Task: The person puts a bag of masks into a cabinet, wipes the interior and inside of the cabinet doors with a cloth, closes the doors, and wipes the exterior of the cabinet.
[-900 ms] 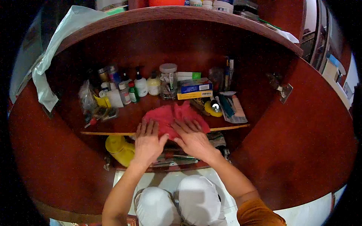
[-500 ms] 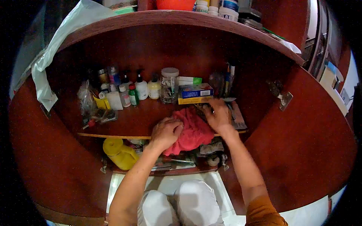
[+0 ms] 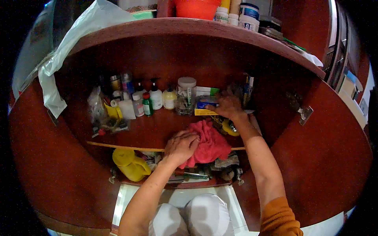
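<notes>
Left hand: our left hand (image 3: 181,148) lies against the left side of the cloth, fingers curled and partly closed; we cannot tell whether they pinch it
Right hand: our right hand (image 3: 229,105) reaches over the right end of the box, fingers bent and parted; we cannot tell whether they grasp it
Cloth: crumpled red fabric cloth (image 3: 211,142), draped over the wooden shelf's front edge (image 3: 130,147)
Box: blue rectangular cardboard box (image 3: 202,105), above a yellow one (image 3: 204,112), beside our clear jar (image 3: 186,98)
</notes>
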`<state>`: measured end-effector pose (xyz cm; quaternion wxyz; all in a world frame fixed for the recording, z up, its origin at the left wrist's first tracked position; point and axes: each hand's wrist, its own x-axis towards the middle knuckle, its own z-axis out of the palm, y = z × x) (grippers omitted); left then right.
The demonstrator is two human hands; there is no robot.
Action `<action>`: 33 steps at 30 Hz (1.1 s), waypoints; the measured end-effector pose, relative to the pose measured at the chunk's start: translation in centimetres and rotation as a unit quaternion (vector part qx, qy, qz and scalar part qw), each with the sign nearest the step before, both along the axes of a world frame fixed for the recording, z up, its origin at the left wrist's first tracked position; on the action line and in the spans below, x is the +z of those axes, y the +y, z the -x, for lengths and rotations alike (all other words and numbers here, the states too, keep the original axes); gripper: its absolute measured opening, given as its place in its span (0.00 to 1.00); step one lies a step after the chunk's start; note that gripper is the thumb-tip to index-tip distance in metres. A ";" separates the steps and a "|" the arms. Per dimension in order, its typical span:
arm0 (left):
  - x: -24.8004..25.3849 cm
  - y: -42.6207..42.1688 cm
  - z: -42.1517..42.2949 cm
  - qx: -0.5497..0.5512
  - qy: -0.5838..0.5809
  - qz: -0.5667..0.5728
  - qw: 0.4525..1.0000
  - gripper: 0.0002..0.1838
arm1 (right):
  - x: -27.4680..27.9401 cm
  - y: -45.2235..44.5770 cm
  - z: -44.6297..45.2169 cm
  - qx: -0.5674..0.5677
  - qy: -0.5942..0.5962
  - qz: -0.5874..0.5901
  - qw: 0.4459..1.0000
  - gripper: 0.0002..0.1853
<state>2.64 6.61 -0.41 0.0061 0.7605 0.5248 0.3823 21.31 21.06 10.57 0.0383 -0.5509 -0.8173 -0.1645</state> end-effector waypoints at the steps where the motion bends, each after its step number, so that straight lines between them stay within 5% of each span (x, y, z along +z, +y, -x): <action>1: -0.2 0.1 -0.1 -0.001 0.002 -0.005 1.000 0.16 | 0.1 -0.4 0.1 -0.001 0.001 0.009 1.000 0.41; 12: 0.1 -0.3 -0.3 -0.002 -0.006 -0.015 1.000 0.15 | -1.5 0.7 -2.8 0.112 0.059 0.057 0.990 0.38; 15: 0.0 -0.3 -0.5 0.002 -0.009 -0.008 1.000 0.16 | -2.1 1.6 -4.2 0.157 0.050 -0.024 0.986 0.36; 24: 0.3 -0.5 -0.5 0.002 0.000 -0.015 1.000 0.15 | -3.3 3.3 -2.4 0.108 0.034 -0.025 0.993 0.37; 27: 0.2 -0.6 -0.4 -0.002 0.001 -0.017 1.000 0.15 | -1.8 3.1 -2.4 0.117 0.041 0.060 0.990 0.38; 33: -0.4 -0.2 -0.5 0.002 -0.001 -0.031 1.000 0.14 | -2.3 1.6 -3.9 0.141 0.015 -0.057 0.988 0.37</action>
